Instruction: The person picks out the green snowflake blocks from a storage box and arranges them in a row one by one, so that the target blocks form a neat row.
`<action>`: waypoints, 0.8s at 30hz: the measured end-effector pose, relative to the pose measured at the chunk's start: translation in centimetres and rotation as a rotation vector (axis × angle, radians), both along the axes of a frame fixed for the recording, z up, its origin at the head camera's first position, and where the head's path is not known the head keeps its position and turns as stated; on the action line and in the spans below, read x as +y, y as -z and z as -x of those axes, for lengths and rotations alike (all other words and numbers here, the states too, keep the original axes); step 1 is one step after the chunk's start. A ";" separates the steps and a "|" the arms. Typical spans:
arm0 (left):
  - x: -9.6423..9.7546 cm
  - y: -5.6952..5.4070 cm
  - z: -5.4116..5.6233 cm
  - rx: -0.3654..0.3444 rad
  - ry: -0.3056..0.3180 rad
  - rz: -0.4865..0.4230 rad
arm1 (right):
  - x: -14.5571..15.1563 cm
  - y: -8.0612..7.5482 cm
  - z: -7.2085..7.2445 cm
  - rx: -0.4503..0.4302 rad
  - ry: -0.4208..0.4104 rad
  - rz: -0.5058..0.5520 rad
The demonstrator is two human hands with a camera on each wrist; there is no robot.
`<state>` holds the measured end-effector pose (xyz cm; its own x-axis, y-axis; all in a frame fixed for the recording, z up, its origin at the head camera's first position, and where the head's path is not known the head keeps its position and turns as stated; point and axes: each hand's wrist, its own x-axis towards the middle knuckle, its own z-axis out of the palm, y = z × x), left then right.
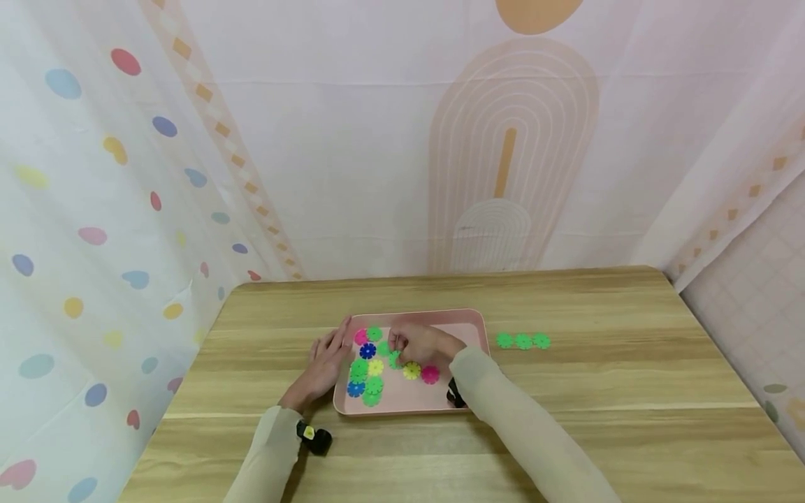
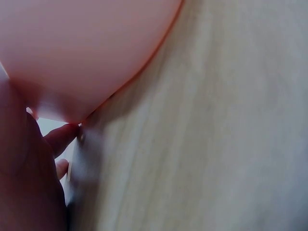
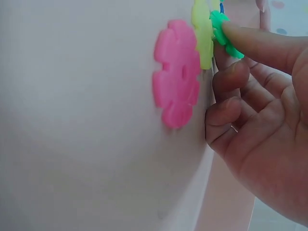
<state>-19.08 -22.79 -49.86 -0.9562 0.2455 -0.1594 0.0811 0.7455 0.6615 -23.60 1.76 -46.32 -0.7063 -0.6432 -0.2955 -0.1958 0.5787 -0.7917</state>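
My right hand reaches over the pink tray. Its thumb and fingers pinch a green notched plastic disc, a snowflake building piece, as the right wrist view shows. Just beside that grip lie a yellow disc and a pink disc, flat on the tray floor. Along the tray's left side rests my left hand, fingers extended against the rim; the left wrist view has its fingertips at the tray's outer wall.
Several green, blue, yellow and pink discs are gathered in the tray's left part. Right of the tray, three green discs sit in a row on the wooden table. A printed curtain hangs behind the table.
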 end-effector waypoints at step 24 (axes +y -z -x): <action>0.0 0.1 0.0 0.009 0.008 -0.004 | 6.2 -4.4 0.7 0.097 0.075 0.157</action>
